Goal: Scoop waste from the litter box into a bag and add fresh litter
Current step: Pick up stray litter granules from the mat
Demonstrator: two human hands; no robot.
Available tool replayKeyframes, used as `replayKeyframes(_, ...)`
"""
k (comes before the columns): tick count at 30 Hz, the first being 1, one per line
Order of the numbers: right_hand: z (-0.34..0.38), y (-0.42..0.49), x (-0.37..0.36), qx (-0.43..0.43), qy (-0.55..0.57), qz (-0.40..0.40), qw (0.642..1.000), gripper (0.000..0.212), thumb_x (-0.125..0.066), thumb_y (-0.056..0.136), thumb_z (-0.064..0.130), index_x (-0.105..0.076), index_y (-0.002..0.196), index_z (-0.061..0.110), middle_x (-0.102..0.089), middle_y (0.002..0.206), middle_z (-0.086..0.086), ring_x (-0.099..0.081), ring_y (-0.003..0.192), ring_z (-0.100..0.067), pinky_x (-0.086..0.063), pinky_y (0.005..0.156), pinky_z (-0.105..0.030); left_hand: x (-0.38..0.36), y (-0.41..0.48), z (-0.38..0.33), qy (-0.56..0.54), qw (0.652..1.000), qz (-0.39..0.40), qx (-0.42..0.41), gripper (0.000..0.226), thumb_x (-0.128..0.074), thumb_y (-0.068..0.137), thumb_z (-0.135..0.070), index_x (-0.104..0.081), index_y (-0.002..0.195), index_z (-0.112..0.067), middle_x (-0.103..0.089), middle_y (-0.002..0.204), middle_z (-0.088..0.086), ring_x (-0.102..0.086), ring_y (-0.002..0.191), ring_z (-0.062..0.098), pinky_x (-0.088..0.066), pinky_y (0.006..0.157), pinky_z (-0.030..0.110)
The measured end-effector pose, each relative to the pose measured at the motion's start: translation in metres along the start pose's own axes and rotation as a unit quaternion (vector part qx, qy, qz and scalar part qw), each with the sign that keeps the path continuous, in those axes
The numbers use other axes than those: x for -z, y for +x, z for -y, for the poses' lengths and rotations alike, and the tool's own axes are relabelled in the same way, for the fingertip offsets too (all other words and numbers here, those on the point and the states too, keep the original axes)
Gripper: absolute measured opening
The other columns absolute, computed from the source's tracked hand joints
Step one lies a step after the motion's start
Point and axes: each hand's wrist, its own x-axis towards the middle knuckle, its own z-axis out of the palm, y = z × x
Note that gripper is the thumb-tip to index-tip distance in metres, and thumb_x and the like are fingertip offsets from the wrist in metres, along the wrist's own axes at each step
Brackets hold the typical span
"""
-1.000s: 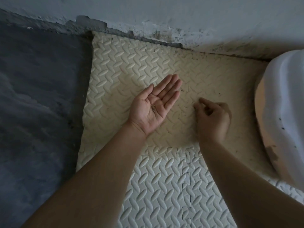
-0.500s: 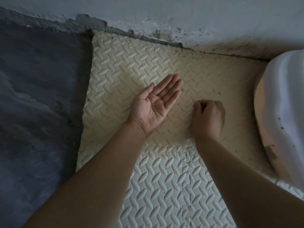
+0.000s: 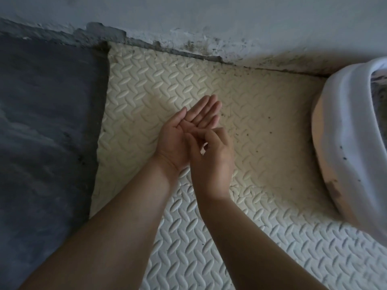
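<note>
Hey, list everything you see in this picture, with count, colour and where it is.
foam mat tiles: two, cream by the wall, whiter nearer, centre
litter box: one, white, right edge, cut off
specks: several, dark, on the cream tile
floor: one, dark grey, left
wall: one, pale grey, stained base, top
left hand: one, palm up, fingers straight, above the mat
right hand: one, fingers curled, tips at the left palm

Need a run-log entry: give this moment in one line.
left hand: open, palm up | right hand: fingertips at left palm | litter box: on foam mat
</note>
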Motion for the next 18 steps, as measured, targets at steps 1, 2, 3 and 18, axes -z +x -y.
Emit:
replayKeyframes(1,-0.001,0.001,0.004,0.007,0.014,-0.003,1.000,0.014,-0.064,0.089,0.027,-0.072,0.097,0.019,-0.058,0.089,0.008,-0.054,0.083,-0.012,-0.050,0.075,-0.037,0.000,0.001,0.000,-0.001,1.000,0.002,-0.001,0.056,-0.019,0.100,-0.027,-0.064,0.117,0.002,-0.060,0.128,0.013,-0.057,0.120,0.023,-0.044,0.102,0.034)
replayKeyframes(2,-0.002,0.001,0.010,0.015,0.025,-0.011,1.000,0.015,-0.061,0.091,0.025,-0.072,0.099,0.019,-0.059,0.090,0.007,-0.055,0.084,-0.012,-0.050,0.075,-0.038,0.001,0.001,-0.001,-0.007,1.000,0.009,0.002,0.055,-0.020,0.100,-0.026,-0.064,0.117,0.003,-0.060,0.128,0.014,-0.057,0.120,0.025,-0.044,0.102,0.035)
replayKeyframes(3,-0.005,0.002,0.017,0.026,0.028,-0.023,0.999,0.017,-0.057,0.094,0.024,-0.071,0.100,0.018,-0.060,0.092,0.006,-0.056,0.085,-0.013,-0.051,0.075,-0.038,0.001,0.001,-0.001,-0.024,1.000,0.019,0.008,0.054,-0.021,0.099,-0.026,-0.062,0.119,0.004,-0.059,0.129,0.016,-0.056,0.121,0.027,-0.044,0.103,0.036)
replayKeyframes(18,-0.102,0.025,0.086,-0.005,-0.308,0.233,0.922,0.072,-0.009,0.095,0.052,0.011,0.151,0.011,0.021,0.157,-0.003,0.023,0.144,-0.012,0.015,0.116,-0.025,0.006,0.001,-0.009,-0.037,0.997,-0.017,0.065,0.049,-0.025,0.101,-0.022,-0.046,0.133,0.010,-0.046,0.140,0.023,-0.038,0.136,0.033,-0.027,0.115,0.043)
